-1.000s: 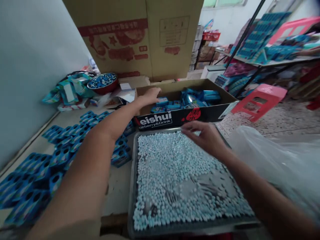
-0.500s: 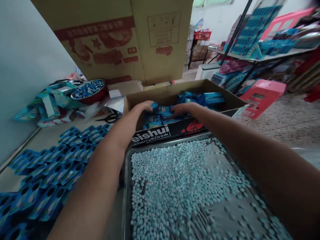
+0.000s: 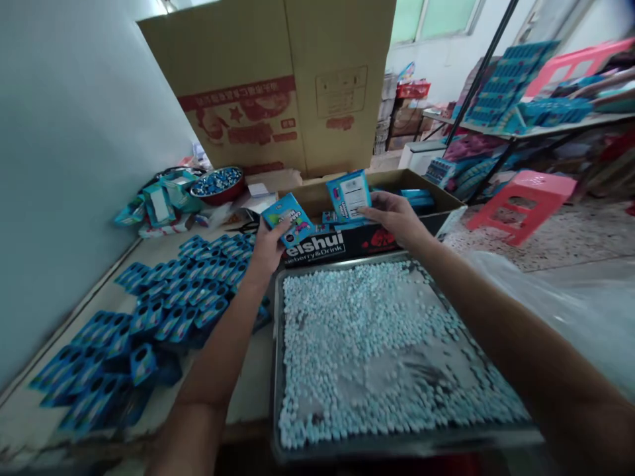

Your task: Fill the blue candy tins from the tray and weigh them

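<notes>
My left hand (image 3: 272,243) grips a flat blue printed box (image 3: 289,219), tilted, its colourful face towards me. A second blue box (image 3: 348,196) is pinched in my right hand (image 3: 394,213), with a white panel of text facing me. Both are raised at the near side of an open carton (image 3: 317,246) with a black printed front, where more blue packs (image 3: 417,197) lie. Below my hands a metal tray (image 3: 278,370) holds many small pale blue-green candies (image 3: 347,311).
Rows of blue boxes with round holes (image 3: 173,317) cover the table's left side. A bowl of blue wrapped pieces (image 3: 218,182) stands behind them. A tall cardboard sheet (image 3: 342,39) rises at the back. On the right are a pink stool (image 3: 526,198), clear plastic (image 3: 560,311) and a person's arm (image 3: 612,82).
Both hands have come up out of the carton, each now with a blue box. The view has shifted, showing more of the tray's near edge.
</notes>
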`<state>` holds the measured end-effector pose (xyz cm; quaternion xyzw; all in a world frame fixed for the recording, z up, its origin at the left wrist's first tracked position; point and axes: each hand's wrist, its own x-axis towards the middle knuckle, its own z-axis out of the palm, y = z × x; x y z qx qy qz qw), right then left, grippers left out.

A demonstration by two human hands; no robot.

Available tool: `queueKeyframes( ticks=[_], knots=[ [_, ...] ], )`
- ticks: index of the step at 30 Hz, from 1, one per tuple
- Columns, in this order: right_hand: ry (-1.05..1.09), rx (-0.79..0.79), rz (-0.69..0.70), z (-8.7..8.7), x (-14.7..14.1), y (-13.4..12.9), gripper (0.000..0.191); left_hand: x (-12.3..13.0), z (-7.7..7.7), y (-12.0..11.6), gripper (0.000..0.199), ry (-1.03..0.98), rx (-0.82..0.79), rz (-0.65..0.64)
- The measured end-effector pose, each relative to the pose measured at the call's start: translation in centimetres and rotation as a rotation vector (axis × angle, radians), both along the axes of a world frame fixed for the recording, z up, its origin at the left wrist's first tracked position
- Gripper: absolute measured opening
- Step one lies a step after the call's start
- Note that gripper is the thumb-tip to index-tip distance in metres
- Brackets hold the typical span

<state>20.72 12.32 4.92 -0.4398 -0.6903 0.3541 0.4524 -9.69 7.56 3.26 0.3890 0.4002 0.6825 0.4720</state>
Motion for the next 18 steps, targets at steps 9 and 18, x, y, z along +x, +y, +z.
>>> queueKeyframes(
  ticks=[9,18],
  knots=[
    [0.421,-0.271,0.137,-9.0,0.7,-22.0,0.052,5.9,-4.9,-12.6,0.006,-0.427,-0.554,0.067],
    [0.49,-0.348,-0.043,-11.6,1.2,-27.2,0.061,9.6,-6.9,-18.6,0.013,-0.47,-0.527,0.091]
  ],
)
